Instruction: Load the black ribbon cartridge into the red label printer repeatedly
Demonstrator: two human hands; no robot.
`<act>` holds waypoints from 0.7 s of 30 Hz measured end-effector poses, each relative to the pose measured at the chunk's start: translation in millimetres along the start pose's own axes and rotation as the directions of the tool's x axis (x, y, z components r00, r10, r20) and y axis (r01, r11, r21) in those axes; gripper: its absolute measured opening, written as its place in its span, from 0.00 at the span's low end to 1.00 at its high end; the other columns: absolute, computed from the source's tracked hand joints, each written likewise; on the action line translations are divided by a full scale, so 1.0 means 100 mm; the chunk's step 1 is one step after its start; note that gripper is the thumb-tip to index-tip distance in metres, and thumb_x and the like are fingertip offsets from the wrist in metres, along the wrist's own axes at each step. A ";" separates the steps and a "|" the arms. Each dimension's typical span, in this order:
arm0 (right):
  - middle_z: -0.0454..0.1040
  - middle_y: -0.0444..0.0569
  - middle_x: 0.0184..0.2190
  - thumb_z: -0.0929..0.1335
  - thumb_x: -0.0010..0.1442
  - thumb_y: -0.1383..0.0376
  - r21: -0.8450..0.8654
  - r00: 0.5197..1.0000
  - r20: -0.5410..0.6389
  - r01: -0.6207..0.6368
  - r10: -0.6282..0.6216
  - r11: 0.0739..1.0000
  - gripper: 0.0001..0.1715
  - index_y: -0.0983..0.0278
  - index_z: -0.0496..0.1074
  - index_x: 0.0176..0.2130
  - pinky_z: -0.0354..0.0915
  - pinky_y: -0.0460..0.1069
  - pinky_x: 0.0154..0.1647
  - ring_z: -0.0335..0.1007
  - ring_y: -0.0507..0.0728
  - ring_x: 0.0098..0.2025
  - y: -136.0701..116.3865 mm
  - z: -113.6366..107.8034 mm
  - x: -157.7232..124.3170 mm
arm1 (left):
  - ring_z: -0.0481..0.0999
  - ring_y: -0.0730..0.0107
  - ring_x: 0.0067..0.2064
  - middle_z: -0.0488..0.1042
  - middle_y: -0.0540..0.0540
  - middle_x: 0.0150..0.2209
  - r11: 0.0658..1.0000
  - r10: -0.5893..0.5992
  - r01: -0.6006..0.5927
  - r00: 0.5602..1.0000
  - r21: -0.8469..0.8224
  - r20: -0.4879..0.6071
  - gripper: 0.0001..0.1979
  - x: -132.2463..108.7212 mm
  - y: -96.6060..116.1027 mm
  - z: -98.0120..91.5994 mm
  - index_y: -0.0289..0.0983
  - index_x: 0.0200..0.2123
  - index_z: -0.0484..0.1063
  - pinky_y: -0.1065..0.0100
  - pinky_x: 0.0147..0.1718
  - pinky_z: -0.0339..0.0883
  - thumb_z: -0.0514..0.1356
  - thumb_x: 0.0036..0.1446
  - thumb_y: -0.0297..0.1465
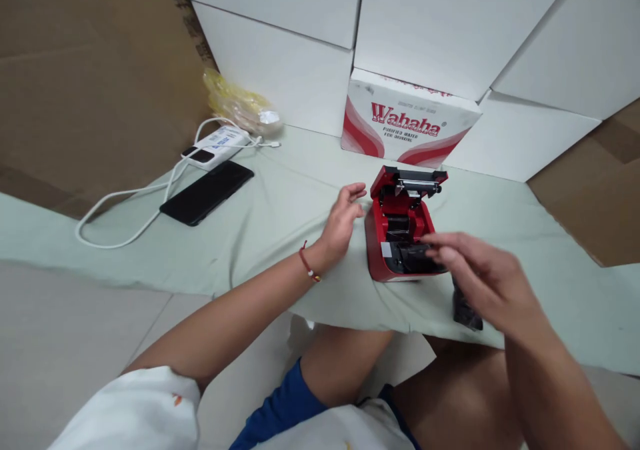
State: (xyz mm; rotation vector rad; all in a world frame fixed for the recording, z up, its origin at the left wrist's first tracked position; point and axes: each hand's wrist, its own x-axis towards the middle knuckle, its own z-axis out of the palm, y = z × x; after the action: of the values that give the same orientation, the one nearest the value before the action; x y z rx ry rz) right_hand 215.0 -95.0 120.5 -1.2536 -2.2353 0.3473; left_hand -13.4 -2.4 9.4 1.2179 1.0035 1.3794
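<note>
A small red label printer [376,250] sits on the cloth in front of me with its lid [385,182] raised. Inside it lies a black ribbon roll [399,227], and dark film runs over the black front part. My left hand [343,220] is held just left of the printer, fingers apart and with nothing in them. Over the printer's front right corner, my right hand [480,273] has its thumb and fingers pinched together; whatever is between them is too small to make out. A crumpled black piece [466,307], partly behind my right hand, lies on the cloth.
A white-and-red Wahaha box [410,120] stands behind the printer against white boxes [280,63]. To the left are a black phone [207,193], a white power strip [220,145] with a white cable [113,245], and a yellowish plastic bag [240,107]. Cardboard flanks both sides.
</note>
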 end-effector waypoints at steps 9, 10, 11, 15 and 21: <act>0.83 0.57 0.46 0.70 0.59 0.70 -0.555 0.886 0.399 0.029 0.235 0.831 0.17 0.62 0.80 0.48 0.71 0.55 0.40 0.81 0.66 0.44 0.22 0.43 1.01 | 0.57 0.76 0.23 0.58 0.54 0.16 0.982 -0.053 0.049 0.998 0.183 0.016 0.02 0.31 -0.24 0.09 0.38 0.16 0.58 0.73 0.25 0.49 0.49 0.36 0.26; 0.83 0.59 0.44 0.70 0.59 0.71 -0.574 0.878 0.403 0.022 0.259 0.819 0.15 0.63 0.81 0.46 0.71 0.54 0.39 0.81 0.66 0.43 0.19 0.47 1.04 | 0.57 0.75 0.23 0.59 0.53 0.17 0.982 -0.050 0.043 0.998 0.185 0.031 0.01 0.29 -0.26 0.08 0.38 0.16 0.59 0.73 0.25 0.49 0.49 0.35 0.27; 0.83 0.59 0.43 0.70 0.59 0.71 -0.589 0.869 0.408 0.016 0.281 0.808 0.14 0.64 0.81 0.45 0.71 0.54 0.38 0.81 0.66 0.42 0.16 0.48 1.05 | 0.57 0.75 0.23 0.59 0.53 0.17 0.982 -0.049 0.040 0.998 0.183 0.044 0.01 0.29 -0.27 0.07 0.38 0.16 0.59 0.73 0.25 0.49 0.49 0.34 0.27; 0.83 0.55 0.45 0.70 0.60 0.69 -0.567 0.845 0.450 0.021 0.289 0.823 0.16 0.62 0.80 0.48 0.70 0.52 0.41 0.79 0.62 0.43 0.01 0.16 0.95 | 0.55 0.76 0.22 0.58 0.54 0.16 0.985 -0.063 0.049 0.995 0.164 0.083 0.02 0.32 -0.28 0.04 0.38 0.16 0.58 0.72 0.24 0.46 0.48 0.32 0.28; 0.82 0.51 0.40 0.66 0.68 0.46 -0.239 0.905 0.314 -0.218 0.287 0.946 0.31 0.61 0.74 0.60 0.72 0.52 0.38 0.77 0.58 0.35 0.05 -1.06 0.35 | 0.54 0.76 0.22 0.57 0.53 0.15 0.987 -0.076 0.059 0.992 0.151 0.105 0.02 0.34 -0.27 0.04 0.38 0.15 0.59 0.71 0.24 0.45 0.48 0.31 0.28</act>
State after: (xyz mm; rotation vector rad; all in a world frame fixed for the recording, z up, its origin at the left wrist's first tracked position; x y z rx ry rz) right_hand 265.7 -67.2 216.4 -1.7139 -2.4473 0.4851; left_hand -5.1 35.7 -11.1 1.3420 1.0742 1.1888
